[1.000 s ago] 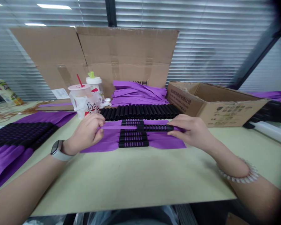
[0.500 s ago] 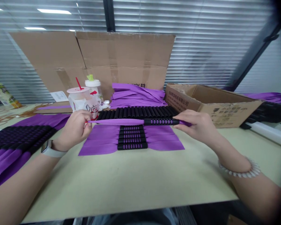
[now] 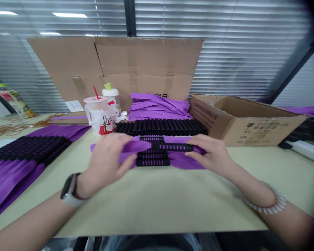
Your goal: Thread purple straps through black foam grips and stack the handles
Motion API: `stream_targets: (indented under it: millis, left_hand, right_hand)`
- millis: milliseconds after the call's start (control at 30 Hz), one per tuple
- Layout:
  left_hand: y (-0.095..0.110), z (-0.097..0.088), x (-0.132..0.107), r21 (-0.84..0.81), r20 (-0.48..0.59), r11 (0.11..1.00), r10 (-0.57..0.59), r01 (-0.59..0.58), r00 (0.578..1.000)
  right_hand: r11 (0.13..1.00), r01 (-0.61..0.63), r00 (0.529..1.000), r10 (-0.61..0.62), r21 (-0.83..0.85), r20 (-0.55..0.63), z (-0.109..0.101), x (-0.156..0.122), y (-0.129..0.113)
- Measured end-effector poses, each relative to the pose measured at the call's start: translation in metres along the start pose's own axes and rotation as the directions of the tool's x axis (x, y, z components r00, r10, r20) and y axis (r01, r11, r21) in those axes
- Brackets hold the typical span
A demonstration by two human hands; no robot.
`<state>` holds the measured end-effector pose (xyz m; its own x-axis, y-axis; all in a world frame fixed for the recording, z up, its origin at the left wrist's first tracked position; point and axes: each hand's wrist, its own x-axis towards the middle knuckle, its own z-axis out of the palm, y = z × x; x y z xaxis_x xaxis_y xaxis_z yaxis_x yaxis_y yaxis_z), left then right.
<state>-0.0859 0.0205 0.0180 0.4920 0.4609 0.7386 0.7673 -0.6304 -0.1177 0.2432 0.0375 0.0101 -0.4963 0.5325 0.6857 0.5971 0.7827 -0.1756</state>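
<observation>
Your left hand (image 3: 108,162) lies flat, fingers spread, on the left part of the purple strip (image 3: 140,146). Your right hand (image 3: 211,153) pinches the right end of its black sleeve (image 3: 171,147), over the finished pieces (image 3: 153,162) on the tabletop (image 3: 159,198).

Tube row (image 3: 161,127) behind strips (image 3: 172,153); box (image 3: 247,120) right.

Both forearms are bare. Behind the left hand (image 3: 107,164), the wrist wears a dark-faced smartwatch with a silvery case and pale grey band (image 3: 68,190). Behind the right hand (image 3: 211,155) sits a bracelet of pale glossy petal-shaped beads (image 3: 267,206).
</observation>
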Motion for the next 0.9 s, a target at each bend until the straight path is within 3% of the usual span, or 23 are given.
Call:
stream_targets:
  millis: [67, 133, 300, 533, 667, 800, 900]
  left_hand:
    - [0.022, 0.005, -0.002, 0.014, 0.145, 0.995, 0.091, -0.094, 0.985]
    - [0.035, 0.01, -0.006, -0.024, 0.221, 0.995, 0.101, -0.099, 0.97]
    - [0.032, 0.014, -0.011, -0.131, 0.261, 0.991, 0.071, -0.038, 0.963]
    - [0.025, 0.018, -0.014, -0.218, 0.357, 0.976, 0.061, 0.019, 0.932]
    - [0.026, 0.011, -0.011, -0.23, 0.48, 0.966, 0.006, 0.119, 0.877]
    - [0.037, 0.0, -0.015, -0.241, 0.6, 0.957, 0.014, 0.164, 0.8]
    - [0.054, -0.003, -0.034, -0.156, 0.58, 0.983, 0.011, 0.097, 0.815]
  right_hand:
    - [0.999, 0.041, 0.999, -0.041, 0.035, 0.018, 0.009, -0.001, -0.01]
    - [0.993, 0.094, 0.995, -0.097, 0.064, 0.035, 0.018, -0.003, -0.016]
    - [0.993, 0.104, 0.984, -0.111, 0.055, 0.139, 0.026, -0.009, -0.015]
    - [0.998, 0.051, 0.922, -0.065, 0.047, 0.381, 0.012, -0.011, -0.006]
    - [0.991, 0.006, 0.871, -0.071, 0.134, 0.485, -0.001, -0.006, -0.005]
    - [0.984, -0.065, 0.808, -0.047, 0.168, 0.588, -0.013, -0.012, -0.021]
    - [0.995, -0.092, 0.773, 0.055, 0.026, 0.632, -0.011, -0.033, -0.04]
